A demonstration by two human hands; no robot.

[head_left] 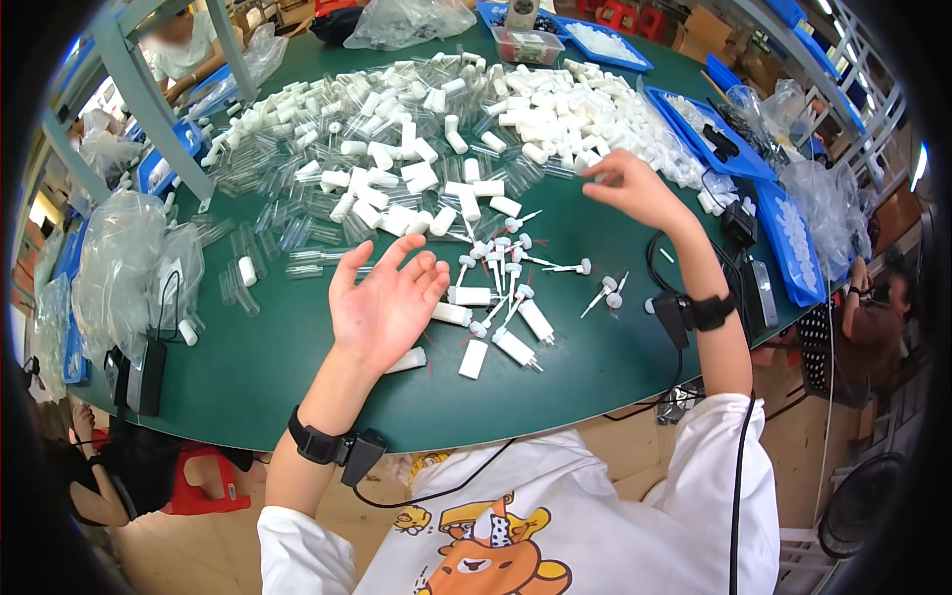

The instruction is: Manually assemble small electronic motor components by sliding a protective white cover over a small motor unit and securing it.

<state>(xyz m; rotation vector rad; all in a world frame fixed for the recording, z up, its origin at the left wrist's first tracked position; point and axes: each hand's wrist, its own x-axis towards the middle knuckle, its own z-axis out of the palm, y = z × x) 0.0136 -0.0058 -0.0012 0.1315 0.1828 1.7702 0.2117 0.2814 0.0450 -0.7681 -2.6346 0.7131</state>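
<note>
In the head view, a person's left hand [389, 309] is palm up, empty, its fingers loosely bent and apart, over the near part of a green table [565, 412]. Farther off to the right, the right hand [643, 196] curls its fingers narrowly beside a heap of white caps [580, 114]; whether it grips one cannot be told from here. Clear tubes [296, 230] lie left of the heap, and white stemmed pieces [521, 292] lie scattered between the hands.

No lettering, numbers or signs legible. Pale mark [232, 490] on red stool [216, 505], lower left: too small to read.
</note>
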